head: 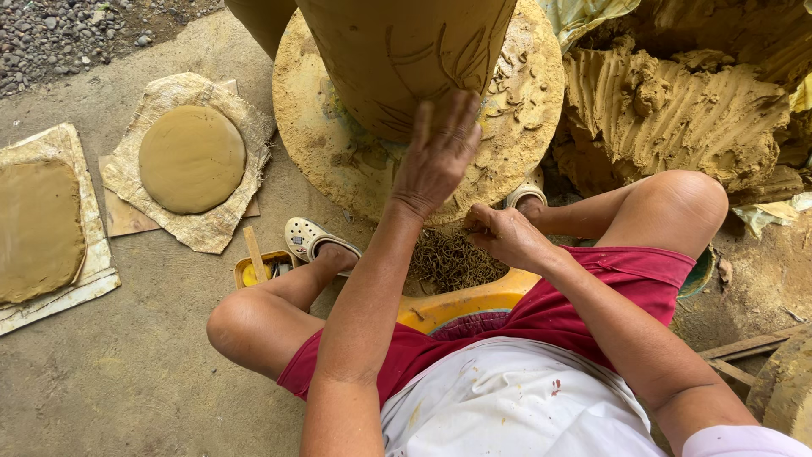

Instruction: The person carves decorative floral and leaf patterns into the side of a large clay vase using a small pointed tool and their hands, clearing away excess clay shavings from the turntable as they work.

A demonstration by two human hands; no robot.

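A big unfired clay pot (397,51) with leaf lines carved into its wall stands on a round, clay-caked board (309,118). My left hand (436,152) lies flat against the pot's lower wall, fingers spread and holding nothing. My right hand (503,235) is lower, just off the board's near edge, with its fingers curled shut. Whether it pinches anything is hidden. Just below it lies a heap of thin clay shavings (452,258). More curls of clay are scattered on the board to the right of the pot.
A round clay disc (192,158) on cloth and a larger clay slab (38,228) lie on the concrete at left. A scraped mound of raw clay (677,110) rises at right. A small yellow tray (254,269) with a stick sits by my foot, a yellow tub (457,305) between my knees.
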